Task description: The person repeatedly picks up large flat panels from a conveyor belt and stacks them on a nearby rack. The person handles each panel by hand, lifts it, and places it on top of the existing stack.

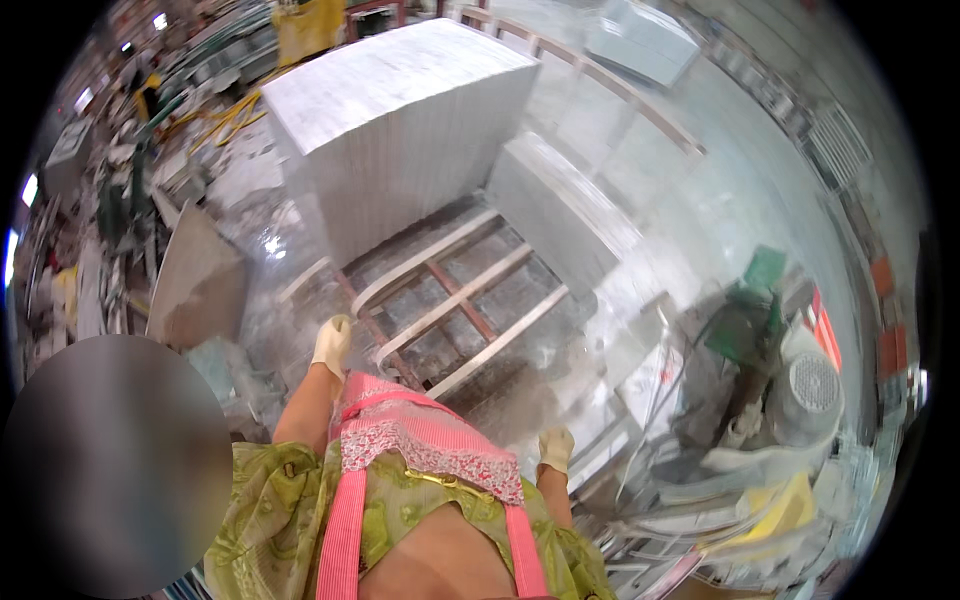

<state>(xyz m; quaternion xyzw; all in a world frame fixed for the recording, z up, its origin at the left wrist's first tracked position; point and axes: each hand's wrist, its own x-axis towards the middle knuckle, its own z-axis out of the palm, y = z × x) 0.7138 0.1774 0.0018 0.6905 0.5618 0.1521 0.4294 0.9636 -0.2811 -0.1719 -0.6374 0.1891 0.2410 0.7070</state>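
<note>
My left hand (332, 342), in a cream glove, hangs beside a low metal frame with its fingers curled in; nothing shows in it. The frame has reddish-brown rails (463, 303) crossed by several pale bars (455, 305). To its right my right hand (556, 449), gloved alike, is held low and also curled, with nothing visible in it. Beyond the frame stands a tall block of stacked white sheets (410, 150). A lower grey-white stack (560, 205) adjoins it on the right. Motion smears the picture somewhat.
A leaning brown board (200, 275) and cluttered scrap lie to the left. At right are a green object (764, 268), a round machine with a mesh cover (814, 384) and a yellow piece (785, 510). A long rail (620, 85) runs behind the stacks. A grey blur hides the lower left.
</note>
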